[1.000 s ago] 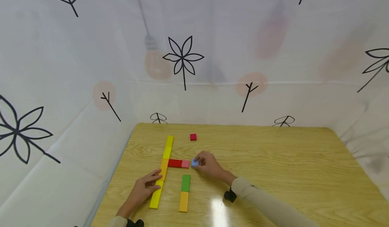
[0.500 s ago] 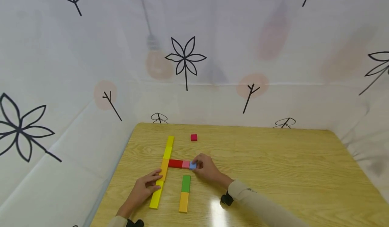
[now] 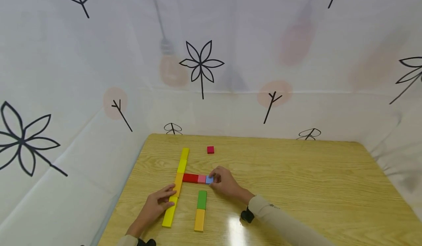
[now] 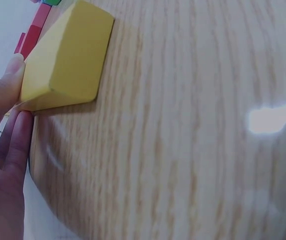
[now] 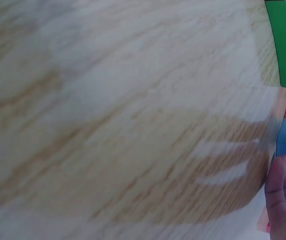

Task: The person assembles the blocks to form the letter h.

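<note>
My right hand [image 3: 227, 182] pinches a blue square block [image 3: 209, 180] between thumb and fingers. That block lies flat against the end of a pink block [image 3: 202, 179], which adjoins a red bar [image 3: 190, 178]. The red bar meets the side of a long line made of an orange block [image 3: 178, 182] and several yellow blocks [image 3: 169, 215]. My left hand [image 3: 153, 206] rests on this line, fingers on the orange block and thumb by the lower yellow block. In the right wrist view the fingertips sit at the blue block [image 5: 284, 137].
A green block [image 3: 202, 200] and an orange-yellow block [image 3: 199, 220] lie end to end right of the line. One dark red cube [image 3: 210, 149] stands farther back. The wooden table [image 3: 296, 180] reaches to a printed white cloth [image 3: 237, 107] behind.
My right hand has slid the blue block left, closing the gap to the pink block. Over the last half second it has stayed put. The left hand has not visibly moved.
</note>
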The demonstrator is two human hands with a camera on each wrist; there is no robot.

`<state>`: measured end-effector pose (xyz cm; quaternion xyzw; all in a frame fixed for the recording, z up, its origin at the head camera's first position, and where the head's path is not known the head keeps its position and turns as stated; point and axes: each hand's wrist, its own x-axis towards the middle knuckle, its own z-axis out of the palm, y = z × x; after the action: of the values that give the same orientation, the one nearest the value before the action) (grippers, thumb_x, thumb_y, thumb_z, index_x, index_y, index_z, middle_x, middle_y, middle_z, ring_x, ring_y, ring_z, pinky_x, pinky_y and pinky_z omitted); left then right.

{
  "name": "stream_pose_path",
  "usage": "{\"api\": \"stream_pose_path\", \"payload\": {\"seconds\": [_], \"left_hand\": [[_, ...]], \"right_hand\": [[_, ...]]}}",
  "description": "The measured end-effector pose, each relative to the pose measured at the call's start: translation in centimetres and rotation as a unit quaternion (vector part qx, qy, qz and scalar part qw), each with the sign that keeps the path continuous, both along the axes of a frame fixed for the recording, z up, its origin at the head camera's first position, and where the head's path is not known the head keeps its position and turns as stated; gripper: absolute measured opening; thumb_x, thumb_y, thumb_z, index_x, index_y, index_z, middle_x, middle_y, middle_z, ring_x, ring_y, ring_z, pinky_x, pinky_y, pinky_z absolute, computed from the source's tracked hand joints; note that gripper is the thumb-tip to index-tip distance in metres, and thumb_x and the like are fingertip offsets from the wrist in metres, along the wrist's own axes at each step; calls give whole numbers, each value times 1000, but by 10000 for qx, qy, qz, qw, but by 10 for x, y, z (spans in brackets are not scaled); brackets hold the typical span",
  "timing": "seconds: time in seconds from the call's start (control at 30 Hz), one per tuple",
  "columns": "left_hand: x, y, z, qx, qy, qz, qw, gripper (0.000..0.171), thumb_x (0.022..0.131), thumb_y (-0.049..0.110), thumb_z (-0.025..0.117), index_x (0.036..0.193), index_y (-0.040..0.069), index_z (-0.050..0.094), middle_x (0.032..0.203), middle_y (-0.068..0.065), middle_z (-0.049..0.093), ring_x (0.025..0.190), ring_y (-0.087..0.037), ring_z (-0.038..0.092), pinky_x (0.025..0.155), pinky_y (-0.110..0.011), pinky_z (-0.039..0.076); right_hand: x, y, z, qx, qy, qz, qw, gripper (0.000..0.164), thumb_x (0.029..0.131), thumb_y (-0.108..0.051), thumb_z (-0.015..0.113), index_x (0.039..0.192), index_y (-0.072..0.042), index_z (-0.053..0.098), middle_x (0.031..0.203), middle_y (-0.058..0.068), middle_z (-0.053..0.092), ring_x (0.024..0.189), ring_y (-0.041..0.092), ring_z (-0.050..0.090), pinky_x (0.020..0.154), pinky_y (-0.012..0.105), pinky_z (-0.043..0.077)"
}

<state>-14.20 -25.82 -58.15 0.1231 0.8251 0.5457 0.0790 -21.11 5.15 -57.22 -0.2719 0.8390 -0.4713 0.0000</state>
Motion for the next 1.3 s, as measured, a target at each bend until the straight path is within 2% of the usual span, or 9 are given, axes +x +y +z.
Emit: {"api": "stream_pose_path", "payload": {"seconds": [0.17, 0.5, 0.8, 1.0, 1.3], "left_hand": [[0, -1, -3, -33, 205, -69, 9998, 40, 85, 10, 70, 123, 2, 63, 141, -10, 47, 129, -30, 42, 86, -22, 49], [1, -1, -1, 51, 137, -74, 9999, 40, 85, 9, 69, 124, 2, 62, 142, -10, 46, 130, -30, 40, 88, -23, 49], [0, -2, -1, 183, 192, -185, 9995, 40, 87, 10, 68, 125, 0, 61, 142, -14, 45, 130, -33, 40, 88, -25, 49], [-1, -2, -2, 185, -95, -101, 9997, 41, 86, 10, 69, 125, 3, 62, 143, -7, 45, 132, -26, 38, 90, -21, 47], [0, -2, -1, 158, -151, -93, 9997, 41, 86, 12, 69, 126, 4, 61, 143, -6, 45, 132, -25, 39, 90, -21, 47]], "right_hand": [[-2, 1, -2, -47, 33, 10, 10000, 16, 78, 0, 75, 92, -3, 67, 87, 9, 56, 68, 9, 51, 60, 22, 48], [-3, 0, -2, -50, 114, 53, 9999, 15, 79, 0, 75, 91, -3, 66, 85, 8, 56, 67, 10, 50, 59, 21, 46], [-6, 3, 0, -134, -363, -21, 9992, 13, 85, -6, 70, 97, -5, 66, 91, 7, 56, 72, 11, 53, 64, 24, 49], [-11, 7, 2, -254, -11, -9, 9997, 17, 84, -6, 72, 98, -1, 67, 95, 10, 59, 74, 14, 55, 65, 26, 50], [-19, 11, 7, -183, 138, -132, 9997, 16, 84, -1, 69, 100, 1, 65, 96, 12, 58, 76, 18, 56, 64, 27, 50]]}}
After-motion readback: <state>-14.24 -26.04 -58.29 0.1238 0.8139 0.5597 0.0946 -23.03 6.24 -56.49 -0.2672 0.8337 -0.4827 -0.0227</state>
